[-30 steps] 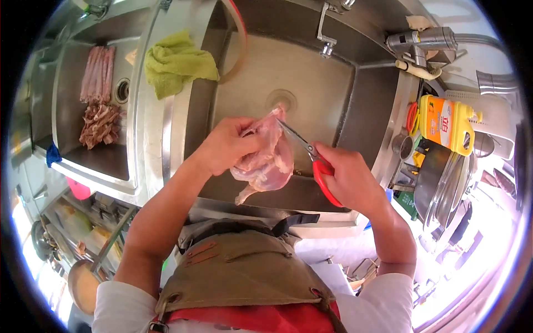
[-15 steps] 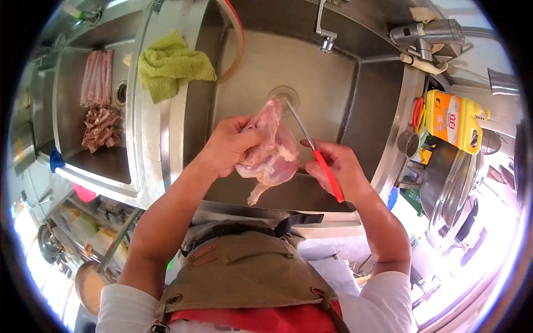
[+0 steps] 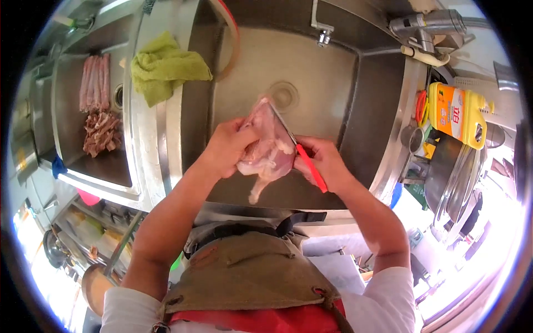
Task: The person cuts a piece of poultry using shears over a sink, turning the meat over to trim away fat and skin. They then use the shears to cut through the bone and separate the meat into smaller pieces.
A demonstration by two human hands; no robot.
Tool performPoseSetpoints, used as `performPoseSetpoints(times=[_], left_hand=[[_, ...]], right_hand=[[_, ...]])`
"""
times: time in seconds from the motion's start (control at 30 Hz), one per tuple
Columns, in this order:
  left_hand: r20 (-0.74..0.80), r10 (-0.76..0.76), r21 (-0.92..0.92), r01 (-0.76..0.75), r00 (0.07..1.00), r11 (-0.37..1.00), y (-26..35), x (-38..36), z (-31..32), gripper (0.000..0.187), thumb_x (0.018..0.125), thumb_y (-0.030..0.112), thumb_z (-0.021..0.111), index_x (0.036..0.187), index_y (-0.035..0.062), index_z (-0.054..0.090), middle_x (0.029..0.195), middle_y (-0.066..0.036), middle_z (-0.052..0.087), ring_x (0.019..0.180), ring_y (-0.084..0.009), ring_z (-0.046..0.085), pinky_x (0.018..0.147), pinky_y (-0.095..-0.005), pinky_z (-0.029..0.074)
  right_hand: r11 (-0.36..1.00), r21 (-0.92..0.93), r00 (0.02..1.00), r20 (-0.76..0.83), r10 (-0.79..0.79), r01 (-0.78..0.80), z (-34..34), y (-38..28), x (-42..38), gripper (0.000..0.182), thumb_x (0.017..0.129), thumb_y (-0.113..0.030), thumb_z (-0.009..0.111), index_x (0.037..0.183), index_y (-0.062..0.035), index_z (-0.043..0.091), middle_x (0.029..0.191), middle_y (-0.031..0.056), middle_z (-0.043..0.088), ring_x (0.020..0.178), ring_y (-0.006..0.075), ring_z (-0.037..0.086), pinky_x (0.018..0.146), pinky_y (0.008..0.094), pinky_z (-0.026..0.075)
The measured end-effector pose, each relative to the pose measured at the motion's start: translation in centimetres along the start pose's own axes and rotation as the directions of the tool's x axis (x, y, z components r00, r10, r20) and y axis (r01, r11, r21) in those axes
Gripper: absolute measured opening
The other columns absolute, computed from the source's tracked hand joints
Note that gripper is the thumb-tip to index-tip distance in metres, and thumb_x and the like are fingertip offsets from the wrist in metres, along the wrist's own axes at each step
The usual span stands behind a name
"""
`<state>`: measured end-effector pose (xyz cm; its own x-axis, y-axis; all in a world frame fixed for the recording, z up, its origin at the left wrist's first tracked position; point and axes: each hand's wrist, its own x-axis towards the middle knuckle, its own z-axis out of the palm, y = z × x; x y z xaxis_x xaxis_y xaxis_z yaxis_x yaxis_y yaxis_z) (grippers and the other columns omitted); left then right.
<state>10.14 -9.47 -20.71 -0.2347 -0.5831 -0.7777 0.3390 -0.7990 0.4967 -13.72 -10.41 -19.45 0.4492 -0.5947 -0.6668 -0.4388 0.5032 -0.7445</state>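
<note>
A raw plucked bird [image 3: 269,145], pinkish with a leg end pointing down toward me, is held over the large sink [image 3: 244,50]. My left hand [image 3: 226,149] is wrapped around its left side, thumb pressed on the meat. My right hand [image 3: 319,161] closes on the red handle of a narrow-bladed knife [image 3: 312,167]. The blade lies along the bird's right edge, its tip up near the narrow top end. Part of my right hand's fingers is hidden behind the bird and the handle.
A tap [image 3: 323,36] hangs over the sink's far side. On the divider to the left lies a green cloth [image 3: 166,66]. Meat strips [image 3: 95,83] and a pile of meat pieces [image 3: 101,133] lie in the left sink. A yellow jug [image 3: 456,115] stands at right.
My right hand has moved left and slightly up, bringing the knife blade from beside the bird onto its right edge. My left hand still grips the bird.
</note>
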Motion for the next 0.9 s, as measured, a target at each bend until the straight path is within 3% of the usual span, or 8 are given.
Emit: performPoseSetpoints(times=[0.13, 0.2, 0.4, 0.53, 0.63, 0.73, 0.83, 0.9], left_hand=[[0.104, -0.098, -0.191, 0.117, 0.99, 0.975, 0.7, 0.8, -0.5, 0.029, 0.086, 0.016, 0.062, 0.109, -0.0031, 0.062, 0.096, -0.01, 0.067, 0.083, -0.0185, 0.066, 0.076, -0.0345, 0.055], [0.29, -0.146, -0.254, 0.223, 0.946, 0.941, -1.0, 2.3, -1.9, 0.03, 0.087, 0.018, 0.062, 0.108, -0.0023, 0.062, 0.098, -0.011, 0.067, 0.085, -0.0203, 0.067, 0.078, -0.0361, 0.056], [0.113, -0.181, -0.195, 0.201, 0.977, 0.96, -1.8, 4.1, -0.8, 0.032, 0.091, 0.032, 0.064, 0.101, 0.0025, 0.066, 0.091, -0.009, 0.064, 0.078, -0.0171, 0.062, 0.065, -0.0318, 0.053], [0.14, -0.246, -0.002, 0.248, 0.959, 0.969, -4.0, 6.8, -3.4, 0.031, 0.089, 0.027, 0.066, 0.108, 0.0026, 0.064, 0.099, -0.008, 0.066, 0.087, -0.0188, 0.064, 0.075, -0.0339, 0.053], [0.171, -0.234, 0.213, 0.196, 0.957, 0.957, -7.6, 9.4, -5.9, 0.035, 0.088, 0.02, 0.067, 0.118, 0.0046, 0.06, 0.104, -0.007, 0.066, 0.093, -0.0202, 0.064, 0.082, -0.035, 0.052], [0.096, -0.23, 0.402, 0.174, 0.968, 0.899, -11.5, 13.2, -9.5, 0.029, 0.086, 0.023, 0.068, 0.111, 0.011, 0.06, 0.096, -0.004, 0.065, 0.084, -0.0186, 0.061, 0.07, -0.0333, 0.045], [-0.113, -0.396, 0.225, 0.412, 0.911, 0.883, -14.4, 15.3, -11.6, 0.022, 0.086, 0.041, 0.066, 0.084, 0.0188, 0.064, 0.072, 0.004, 0.061, 0.057, -0.0113, 0.054, 0.041, -0.0278, 0.034], [-0.11, -0.423, 0.312, 0.435, 0.9, 0.845, -14.1, 15.4, -12.2, 0.023, 0.084, 0.038, 0.068, 0.091, 0.0171, 0.063, 0.079, 0.002, 0.062, 0.064, -0.0134, 0.055, 0.048, -0.0295, 0.037]], right_hand=[[0.729, 0.634, 0.966, 0.189, 0.175, -0.256, 0.6, 1.9, 1.1, 0.037, 0.088, -0.012, 0.064, 0.122, 0.0003, 0.059, 0.075, 0.0001, 0.058, 0.059, 0.01, 0.055, 0.05, 0.0243, 0.043], [0.79, 0.58, 0.98, 0.1, 0.175, -0.2, 0.2, 1.7, 1.6, 0.045, 0.087, -0.013, 0.066, 0.128, -0.0002, 0.055, 0.076, 0.0017, 0.058, 0.057, 0.0087, 0.052, 0.048, 0.0207, 0.04], [0.999, -0.021, 0.999, 0.02, 0.035, -0.034, -1.6, 4.7, 3.4, 0.047, 0.083, -0.015, 0.07, 0.126, -0.0007, 0.058, 0.082, 0.0099, 0.063, 0.066, 0.0213, 0.061, 0.06, 0.0307, 0.049], [0.93, -0.358, 0.996, 0.023, -0.083, 0.086, -2.8, 7.2, 5.0, 0.042, 0.083, -0.017, 0.067, 0.121, -0.0015, 0.06, 0.096, 0.0202, 0.068, 0.087, 0.0355, 0.067, 0.078, 0.0418, 0.051], [0.807, -0.579, 0.991, -0.011, 0.132, -0.114, -3.0, 11.4, 9.3, 0.035, 0.086, -0.019, 0.061, 0.116, -0.0009, 0.062, 0.104, 0.0242, 0.067, 0.096, 0.0396, 0.065, 0.082, 0.0453, 0.05], [0.844, -0.486, 0.967, -0.008, 0.255, -0.226, -1.7, 14.6, 11.5, 0.029, 0.088, -0.02, 0.056, 0.11, -0.003, 0.064, 0.103, 0.0241, 0.066, 0.096, 0.041, 0.064, 0.084, 0.0483, 0.049], [0.876, -0.455, 0.984, -0.01, 0.177, -0.162, -0.3, 18.2, 13.0, 0.03, 0.088, -0.02, 0.055, 0.113, -0.0054, 0.063, 0.105, 0.0233, 0.066, 0.097, 0.0418, 0.063, 0.085, 0.0476, 0.05], [0.845, -0.533, 0.99, 0.13, 0.052, 0.025, 0.0, 17.9, 12.4, 0.031, 0.089, -0.019, 0.055, 0.116, -0.0054, 0.062, 0.106, 0.0229, 0.065, 0.097, 0.0423, 0.062, 0.086, 0.0473, 0.05]])
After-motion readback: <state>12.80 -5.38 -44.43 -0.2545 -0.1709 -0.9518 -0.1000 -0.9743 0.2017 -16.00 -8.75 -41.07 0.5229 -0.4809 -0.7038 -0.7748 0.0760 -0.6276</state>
